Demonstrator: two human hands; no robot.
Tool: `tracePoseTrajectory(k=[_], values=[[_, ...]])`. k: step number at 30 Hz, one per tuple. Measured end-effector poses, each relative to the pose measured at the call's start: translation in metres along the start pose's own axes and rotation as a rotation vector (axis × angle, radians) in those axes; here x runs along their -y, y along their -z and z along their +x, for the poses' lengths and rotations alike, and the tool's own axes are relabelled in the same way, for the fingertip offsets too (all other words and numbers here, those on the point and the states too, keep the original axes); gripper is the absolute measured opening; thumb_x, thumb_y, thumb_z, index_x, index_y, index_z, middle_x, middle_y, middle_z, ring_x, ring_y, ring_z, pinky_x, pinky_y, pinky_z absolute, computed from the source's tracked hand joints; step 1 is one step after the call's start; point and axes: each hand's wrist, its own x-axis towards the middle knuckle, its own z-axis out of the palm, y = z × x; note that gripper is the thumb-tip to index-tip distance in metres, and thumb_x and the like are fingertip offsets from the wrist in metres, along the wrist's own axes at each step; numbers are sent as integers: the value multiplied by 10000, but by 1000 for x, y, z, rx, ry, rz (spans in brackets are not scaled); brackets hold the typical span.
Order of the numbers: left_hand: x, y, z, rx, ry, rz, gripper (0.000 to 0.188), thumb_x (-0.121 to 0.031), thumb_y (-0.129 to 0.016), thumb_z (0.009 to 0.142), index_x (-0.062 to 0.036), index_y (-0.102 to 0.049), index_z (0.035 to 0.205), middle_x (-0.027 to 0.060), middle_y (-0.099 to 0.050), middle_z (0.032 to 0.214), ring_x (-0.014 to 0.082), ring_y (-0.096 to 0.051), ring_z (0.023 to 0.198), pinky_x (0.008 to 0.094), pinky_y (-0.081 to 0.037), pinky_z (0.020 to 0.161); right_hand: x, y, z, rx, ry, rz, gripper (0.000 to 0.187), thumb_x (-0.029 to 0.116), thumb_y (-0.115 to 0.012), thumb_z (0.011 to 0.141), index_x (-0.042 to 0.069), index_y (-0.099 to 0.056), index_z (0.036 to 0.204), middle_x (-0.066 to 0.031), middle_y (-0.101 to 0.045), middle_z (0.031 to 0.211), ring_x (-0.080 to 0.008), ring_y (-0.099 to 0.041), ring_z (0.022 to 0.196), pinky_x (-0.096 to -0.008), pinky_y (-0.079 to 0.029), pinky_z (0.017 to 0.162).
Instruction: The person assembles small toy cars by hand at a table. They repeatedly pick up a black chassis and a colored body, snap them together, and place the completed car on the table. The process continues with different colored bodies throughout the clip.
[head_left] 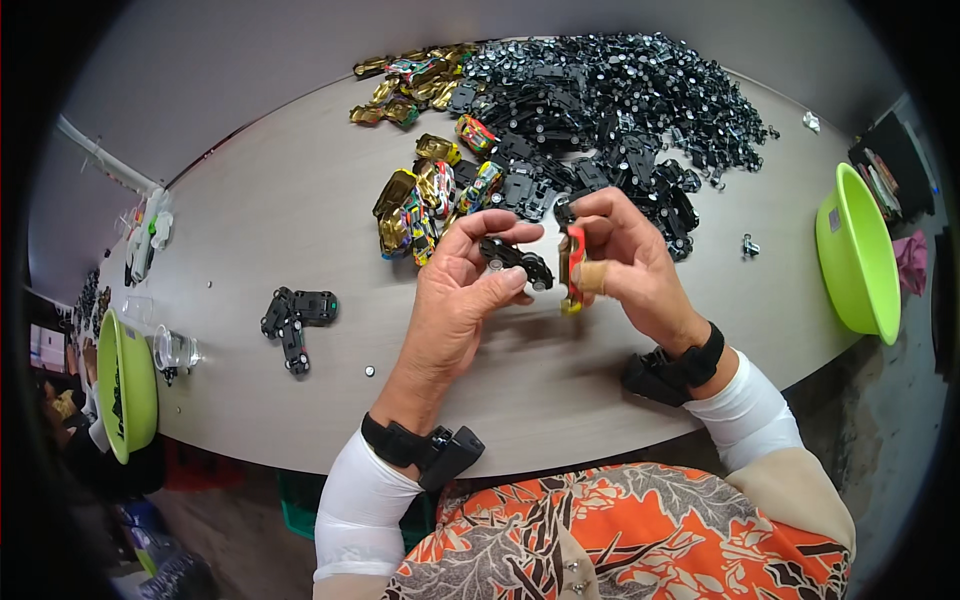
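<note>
Orange-patterned clothing (pixel 620 530) spread along the lower edge, below the greyish table (pixel 230 230) with its far heap of black toy-car parts (pixel 600 100). Over the table — between heap and clothing — the left hand (pixel 455 290) pinched a black chassis (pixel 505 252) in a thumb-and-finger grip; just beside it, the right hand (pixel 635 260) gripped a red-and-yellow car body (pixel 576 250).

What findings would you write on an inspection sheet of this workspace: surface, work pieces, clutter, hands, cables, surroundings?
Surface: grey-brown, matte table.
Work pieces: black plastic toy-car chassis with wheels; red-and-yellow toy-car shell, slightly blurred.
Clutter: large heap of black chassis and small wheels; gold and multicoloured shells; clear plastic cup.
Hands: left hand pinches the held chassis; right hand grips the red-and-yellow shell.
Cables: nothing seen.
Surroundings: lime-green plastic basins, left and right.
</note>
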Motion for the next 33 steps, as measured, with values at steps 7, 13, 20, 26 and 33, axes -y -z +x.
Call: tracePoseTrajectory(k=[7, 13, 20, 26, 33], values=[[17, -1, 1, 91, -188, 228, 499, 61, -628, 768, 3, -507, 1248, 76, -569, 1152, 143, -570, 1016, 284, -476, 894, -11, 0, 2, -54, -208, 68, 250, 146, -530, 904, 13, -475, 1109, -37, -577, 721, -76, -535, 517, -211, -426, 428], [13, 7, 3, 77, 96, -131, 520, 5, -605, 797, 11, -459, 1296, 92, -573, 1114, 138, -593, 967, 308, -537, 823, -5, -2, 0, 36, 233, -478, 319, 16, -552, 832, 38, -514, 1148, -69, -564, 737, -143, -569, 570, -260, -466, 503], [11, 8, 2, 193, 150, -59, 618, -5, -586, 800, -29, -353, 1372, 90, -572, 1086, 150, -606, 924, 316, -554, 777, 1, -4, 2, 177, 745, -1030, 203, -19, -635, 672, 57, -573, 850, -71, -554, 904, -251, -582, 736, -334, -506, 609], [8, 10, 2, 123, 169, -87, 559, -23, -620, 804, -39, -402, 1318, 120, -590, 1083, 213, -626, 954, 387, -563, 784, 9, 5, 4, 155, 649, -756, 223, -59, -629, 670, 57, -557, 846, -50, -546, 828, -166, -550, 674, -272, -472, 570], [3, 7, 3, 55, 67, -182, 510, -16, -641, 790, -20, -461, 1268, 147, -581, 1120, 302, -598, 1049, 442, -558, 826, 16, 2, -4, 51, 101, -110, 303, -3, -637, 796, 20, -460, 1041, -45, -585, 870, -63, -587, 724, -181, -442, 558]])
